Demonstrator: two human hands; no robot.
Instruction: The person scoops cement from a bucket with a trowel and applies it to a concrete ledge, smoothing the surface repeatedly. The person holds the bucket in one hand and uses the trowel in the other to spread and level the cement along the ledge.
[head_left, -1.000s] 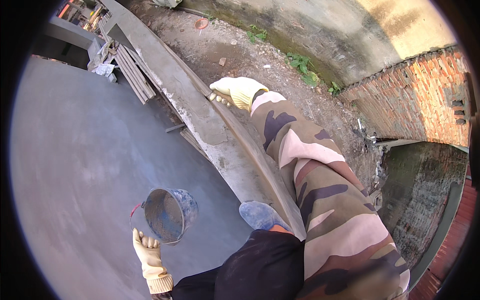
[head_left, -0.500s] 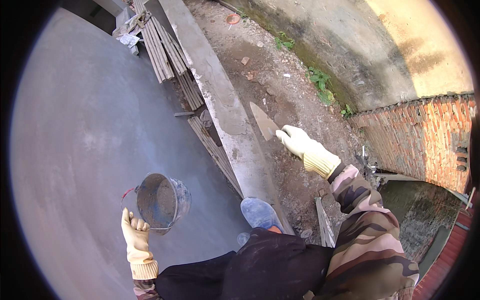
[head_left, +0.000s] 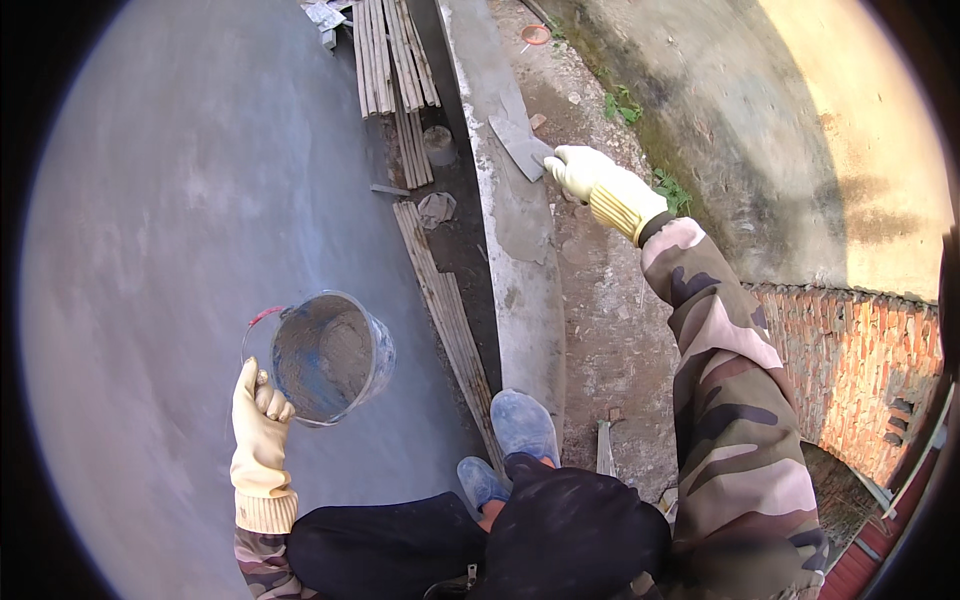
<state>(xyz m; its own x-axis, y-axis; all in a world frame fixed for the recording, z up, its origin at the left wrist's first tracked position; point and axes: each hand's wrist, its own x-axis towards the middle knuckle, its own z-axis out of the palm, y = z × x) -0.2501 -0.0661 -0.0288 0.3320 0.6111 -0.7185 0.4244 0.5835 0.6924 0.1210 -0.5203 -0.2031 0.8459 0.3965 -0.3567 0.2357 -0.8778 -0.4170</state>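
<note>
My left hand [head_left: 262,418], in a cream glove, is closed on the wire handle of a stained metal bucket [head_left: 325,355] with grey mix inside, held over a smooth grey surface [head_left: 150,260]. My right hand [head_left: 585,175], also gloved, grips a trowel [head_left: 516,145] whose flat blade lies over the top of a narrow concrete ledge [head_left: 525,330], near a patch of grey mortar. Whether the blade touches the ledge I cannot tell. My blue boot [head_left: 523,426] stands on the ledge.
Bundles of poles [head_left: 440,320] and a crumpled grey item [head_left: 436,208] lie low along the ledge's left side. To the right are a dirt strip [head_left: 610,360] lower down, plants [head_left: 672,192], a stained plastered wall [head_left: 760,150] and a rough brick wall [head_left: 850,370].
My right hand has swung out and up with the trowel, which now shows over the ledge top. The bucket has risen slightly in view, and the view has turned along the ledge.
</note>
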